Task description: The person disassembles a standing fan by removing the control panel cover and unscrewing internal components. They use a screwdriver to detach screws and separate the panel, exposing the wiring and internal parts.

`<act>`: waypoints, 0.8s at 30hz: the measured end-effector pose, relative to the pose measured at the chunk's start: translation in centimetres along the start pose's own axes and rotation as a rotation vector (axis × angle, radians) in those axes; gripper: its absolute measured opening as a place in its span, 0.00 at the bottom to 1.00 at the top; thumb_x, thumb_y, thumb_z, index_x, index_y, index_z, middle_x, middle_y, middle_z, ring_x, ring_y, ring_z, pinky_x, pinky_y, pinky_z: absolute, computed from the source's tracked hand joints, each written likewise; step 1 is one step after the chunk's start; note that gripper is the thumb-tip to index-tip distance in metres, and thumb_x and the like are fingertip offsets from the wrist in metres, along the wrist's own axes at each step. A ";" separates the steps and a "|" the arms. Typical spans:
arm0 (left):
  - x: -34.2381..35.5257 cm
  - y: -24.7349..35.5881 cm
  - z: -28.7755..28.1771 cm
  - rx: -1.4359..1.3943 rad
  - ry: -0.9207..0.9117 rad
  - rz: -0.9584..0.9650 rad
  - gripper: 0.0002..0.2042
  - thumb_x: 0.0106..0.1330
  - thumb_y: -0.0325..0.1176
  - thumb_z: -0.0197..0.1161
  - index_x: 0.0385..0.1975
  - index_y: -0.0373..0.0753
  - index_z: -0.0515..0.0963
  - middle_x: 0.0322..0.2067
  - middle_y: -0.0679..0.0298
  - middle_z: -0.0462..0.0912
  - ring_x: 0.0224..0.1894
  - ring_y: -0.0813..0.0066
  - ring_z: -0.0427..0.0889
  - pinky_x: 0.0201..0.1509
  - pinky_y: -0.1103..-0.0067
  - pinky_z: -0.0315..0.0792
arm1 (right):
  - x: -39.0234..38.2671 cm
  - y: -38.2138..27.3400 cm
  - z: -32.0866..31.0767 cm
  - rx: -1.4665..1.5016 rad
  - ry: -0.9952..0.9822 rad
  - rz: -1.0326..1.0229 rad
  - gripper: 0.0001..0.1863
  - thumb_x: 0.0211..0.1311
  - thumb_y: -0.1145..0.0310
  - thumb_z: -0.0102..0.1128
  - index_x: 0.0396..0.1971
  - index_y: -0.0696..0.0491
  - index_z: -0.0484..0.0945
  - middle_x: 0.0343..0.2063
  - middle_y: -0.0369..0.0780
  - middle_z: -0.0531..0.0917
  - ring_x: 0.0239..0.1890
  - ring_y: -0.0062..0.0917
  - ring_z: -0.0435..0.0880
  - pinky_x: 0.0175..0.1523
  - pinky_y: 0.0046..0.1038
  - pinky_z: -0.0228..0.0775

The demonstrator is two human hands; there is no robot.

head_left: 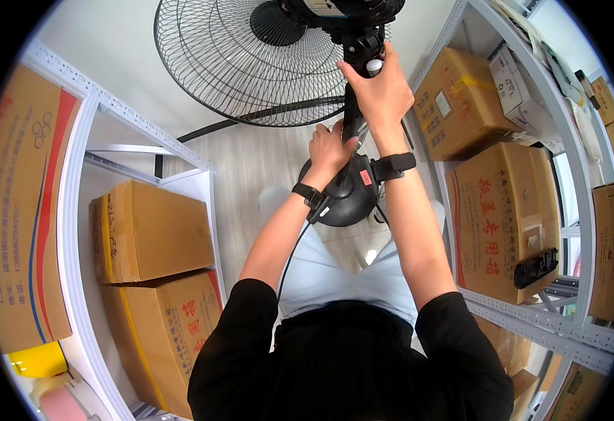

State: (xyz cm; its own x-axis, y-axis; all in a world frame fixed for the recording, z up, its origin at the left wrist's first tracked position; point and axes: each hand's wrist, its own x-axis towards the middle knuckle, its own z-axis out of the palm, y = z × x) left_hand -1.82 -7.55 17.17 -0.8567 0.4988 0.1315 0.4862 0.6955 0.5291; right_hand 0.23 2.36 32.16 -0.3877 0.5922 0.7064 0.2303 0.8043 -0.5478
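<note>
A large black pedestal fan stands in front of me, its wire grille (pixel 216 77) at the upper left and its motor housing (pixel 349 10) at the top edge. My left hand (pixel 331 151) is closed round the lower part of the fan's dark pole (pixel 351 116). Higher up, my right hand (pixel 385 91) grips the pole just below the motor, thumb on one side and fingers on the other. Between them shows a white-topped knob (pixel 374 66). Below my hands sits the round black base (pixel 345 203), with a small red label. The palm sides of both hands are hidden.
Metal shelving (pixel 82 119) with cardboard boxes (pixel 170 231) lines the left side. More boxes (pixel 503 217) fill the right-hand shelf, close to my right arm. A black cord (pixel 293 252) runs down beside my left wrist. A dark fan leg (pixel 209 130) extends over the floor.
</note>
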 end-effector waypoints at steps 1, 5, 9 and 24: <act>0.0 0.0 -0.1 0.051 0.059 0.028 0.28 0.60 0.50 0.66 0.60 0.50 0.73 0.39 0.50 0.75 0.44 0.47 0.80 0.44 0.59 0.75 | -0.1 -0.2 0.2 -0.005 0.005 0.004 0.45 0.40 0.43 0.76 0.58 0.51 0.72 0.35 0.41 0.86 0.36 0.39 0.87 0.37 0.39 0.78; 0.4 0.6 -0.4 0.037 0.200 0.086 0.26 0.61 0.52 0.65 0.55 0.43 0.76 0.37 0.44 0.79 0.42 0.48 0.81 0.42 0.60 0.76 | -0.2 -0.6 0.6 0.001 -0.019 0.050 0.42 0.42 0.48 0.75 0.59 0.48 0.71 0.35 0.41 0.86 0.38 0.39 0.86 0.39 0.41 0.77; 0.3 1.2 -1.6 -0.082 0.062 0.043 0.25 0.64 0.52 0.62 0.56 0.42 0.75 0.37 0.45 0.81 0.39 0.46 0.83 0.42 0.60 0.77 | 0.1 -0.4 0.5 0.007 -0.094 0.116 0.38 0.44 0.52 0.73 0.58 0.47 0.72 0.37 0.42 0.86 0.39 0.39 0.86 0.40 0.40 0.77; -1.8 2.5 1.0 -0.219 0.325 0.206 0.21 0.58 0.40 0.69 0.50 0.39 0.80 0.42 0.53 0.83 0.44 0.49 0.81 0.47 0.61 0.75 | 0.3 3.0 -4.1 0.261 -0.247 0.107 0.41 0.41 0.52 0.77 0.58 0.49 0.73 0.43 0.44 0.87 0.42 0.35 0.88 0.48 0.34 0.79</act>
State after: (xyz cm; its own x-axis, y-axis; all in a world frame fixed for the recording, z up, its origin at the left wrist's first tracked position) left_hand 1.11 -6.27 17.43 -0.7725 0.4024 0.4913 0.6344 0.4551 0.6248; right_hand 4.46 5.13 32.59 -0.5849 0.6170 0.5266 0.0586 0.6796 -0.7312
